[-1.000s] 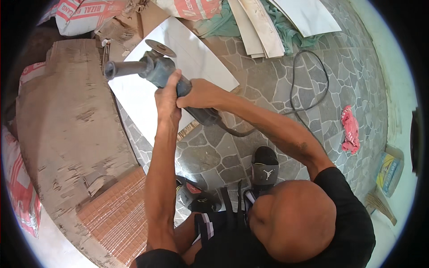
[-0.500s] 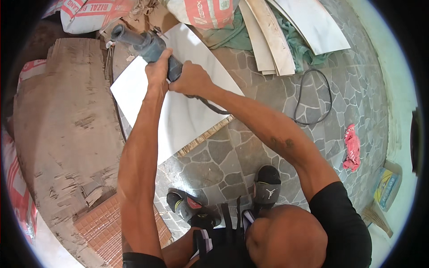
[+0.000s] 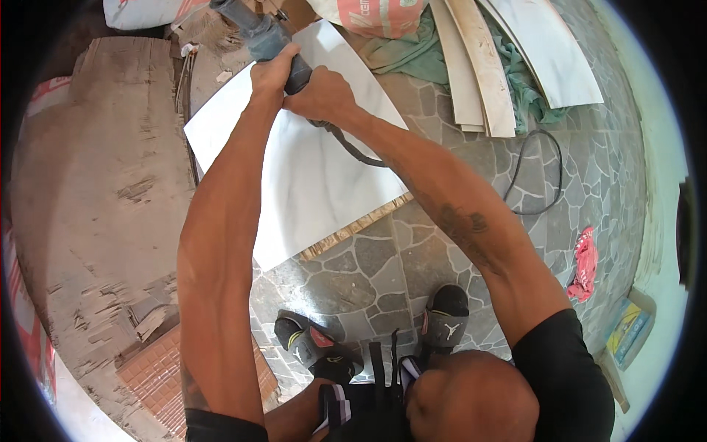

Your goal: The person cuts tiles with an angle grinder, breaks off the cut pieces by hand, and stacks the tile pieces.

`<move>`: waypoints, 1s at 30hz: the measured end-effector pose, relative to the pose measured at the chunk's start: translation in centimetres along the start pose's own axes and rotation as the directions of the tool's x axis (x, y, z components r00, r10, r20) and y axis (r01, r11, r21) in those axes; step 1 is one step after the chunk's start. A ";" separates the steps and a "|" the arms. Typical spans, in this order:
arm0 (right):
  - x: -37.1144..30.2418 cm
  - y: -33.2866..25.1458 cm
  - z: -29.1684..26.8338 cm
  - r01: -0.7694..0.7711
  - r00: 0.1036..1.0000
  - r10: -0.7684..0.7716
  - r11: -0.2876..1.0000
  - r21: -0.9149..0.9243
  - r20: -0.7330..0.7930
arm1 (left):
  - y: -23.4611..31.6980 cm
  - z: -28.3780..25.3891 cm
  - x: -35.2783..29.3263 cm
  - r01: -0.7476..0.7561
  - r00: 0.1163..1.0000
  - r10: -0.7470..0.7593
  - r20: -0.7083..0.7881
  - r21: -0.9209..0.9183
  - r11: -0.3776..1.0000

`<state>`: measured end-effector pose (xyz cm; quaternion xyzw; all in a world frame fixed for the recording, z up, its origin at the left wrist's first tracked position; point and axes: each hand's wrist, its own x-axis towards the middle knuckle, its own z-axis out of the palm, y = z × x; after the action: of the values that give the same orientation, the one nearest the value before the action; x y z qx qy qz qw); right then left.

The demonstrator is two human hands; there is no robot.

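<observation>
Your left hand [image 3: 271, 74] and right hand [image 3: 320, 96]: both clenched around grey-blue angle grinder [image 3: 254, 31], above large white marble-patterned tile [image 3: 309, 177].

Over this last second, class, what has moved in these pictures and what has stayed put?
Both hands, left and right, carried the grinder forward along the white tile toward its far end, arms stretching out. Neither grip changed. The tile, the sandalled feet and the cord stayed where they were.

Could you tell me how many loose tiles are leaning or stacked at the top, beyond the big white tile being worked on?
3: a cream tile, a second cream tile beside it, and a white marbled tile to the right, overlapping on green cloth. More may lie hidden underneath.
</observation>
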<state>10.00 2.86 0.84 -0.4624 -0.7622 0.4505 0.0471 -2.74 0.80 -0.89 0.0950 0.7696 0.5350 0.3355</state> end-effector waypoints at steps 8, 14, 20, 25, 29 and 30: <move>0.6 -0.5 -0.1 -0.025 0.997 0.025 1.000 -0.008 0.073 | -0.2 -0.4 1.0 -0.009 1.000 0.009 0.023 0.028 1.000; 0.9 0.1 -0.2 -0.034 0.996 0.033 0.999 0.009 0.083 | -0.1 0.0 1.0 -0.002 0.998 -0.001 0.063 0.051 0.999; 1.2 0.1 0.1 -0.028 0.996 0.027 1.000 0.007 0.083 | -0.4 0.0 1.7 -0.050 0.997 0.046 0.057 0.072 0.996; 1.3 0.4 -0.2 -0.034 0.995 0.035 0.999 -0.008 0.092 | -0.2 0.6 1.0 -0.011 0.999 0.008 0.047 0.076 0.997; 1.2 0.3 0.1 -0.016 0.995 0.015 1.000 0.011 0.095 | -0.6 0.2 1.9 -0.017 0.999 0.015 0.031 0.096 0.995; 1.2 0.3 0.1 0.005 0.997 -0.006 1.000 0.018 0.080 | -0.7 0.2 2.0 -0.024 0.999 0.021 0.036 0.091 0.996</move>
<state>9.45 3.77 0.14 -0.4416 -0.7607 0.4753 0.0220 -4.04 1.66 -2.39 0.1280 0.7861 0.5014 0.3381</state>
